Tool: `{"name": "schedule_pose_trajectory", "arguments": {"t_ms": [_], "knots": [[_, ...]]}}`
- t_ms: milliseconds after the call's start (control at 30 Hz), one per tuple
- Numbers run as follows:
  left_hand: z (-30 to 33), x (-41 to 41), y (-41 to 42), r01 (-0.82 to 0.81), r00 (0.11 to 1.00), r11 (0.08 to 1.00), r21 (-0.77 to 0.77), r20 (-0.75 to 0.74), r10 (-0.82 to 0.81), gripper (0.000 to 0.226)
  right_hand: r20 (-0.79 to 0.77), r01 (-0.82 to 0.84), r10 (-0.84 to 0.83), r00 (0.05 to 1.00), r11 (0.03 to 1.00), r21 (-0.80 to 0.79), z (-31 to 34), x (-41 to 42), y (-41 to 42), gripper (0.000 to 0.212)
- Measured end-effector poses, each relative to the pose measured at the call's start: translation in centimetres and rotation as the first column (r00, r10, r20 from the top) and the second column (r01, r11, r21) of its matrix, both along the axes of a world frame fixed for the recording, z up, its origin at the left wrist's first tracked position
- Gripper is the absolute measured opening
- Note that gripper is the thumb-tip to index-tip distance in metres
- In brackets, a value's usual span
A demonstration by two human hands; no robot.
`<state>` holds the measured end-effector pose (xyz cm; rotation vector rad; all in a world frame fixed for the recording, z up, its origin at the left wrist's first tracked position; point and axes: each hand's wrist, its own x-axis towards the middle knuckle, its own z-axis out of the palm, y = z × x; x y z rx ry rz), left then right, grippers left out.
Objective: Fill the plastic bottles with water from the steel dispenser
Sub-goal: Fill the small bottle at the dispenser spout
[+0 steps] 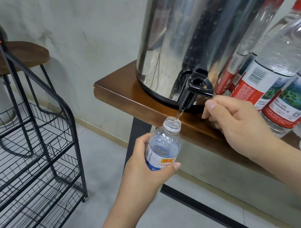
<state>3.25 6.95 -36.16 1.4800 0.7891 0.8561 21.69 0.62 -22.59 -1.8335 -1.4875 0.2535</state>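
Observation:
A large steel dispenser (199, 17) stands on a wooden table (122, 96). Its black tap (194, 91) juts over the table's front edge, and a thin stream of water runs from the spout. My left hand (145, 167) grips a small clear bottle (163, 143) with a blue and white label, uncapped, its open mouth just under the spout catching the stream. My right hand (235, 119) is at the tap lever, thumb and curled fingers pinching its end.
Several clear bottles with red labels (286, 90) stand crowded on the table to the right of the dispenser. A black wire rack (32, 154) stands on the tiled floor at the left, with a wooden stool (5, 57) behind it. A grey wall runs behind.

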Motion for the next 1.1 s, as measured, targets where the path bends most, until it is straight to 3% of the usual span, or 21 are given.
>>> {"name": "schedule_pose_trajectory", "arguments": {"t_ms": [233, 633, 1100], "knots": [[0.11, -0.02, -0.1, 0.004, 1.0, 1.0, 0.007, -0.006, -0.004, 0.071, 0.063, -0.024, 0.025, 0.998, 1.0, -0.011, 0.42, -0.47, -0.22, 0.054], [0.24, 0.01, -0.24, 0.022, 1.0, 1.0, 0.018, -0.014, -0.022, 0.068, 0.042, -0.002, 0.004, 0.999, 0.999, -0.047, 0.59, -0.68, -0.29, 0.024], [0.3, -0.04, -0.26, 0.017, 1.0, 1.0, 0.023, -0.017, -0.017, 0.067, 0.022, -0.001, 0.002, 1.0, 0.999, -0.054, 0.75, -0.92, -0.32, 0.036]]}}
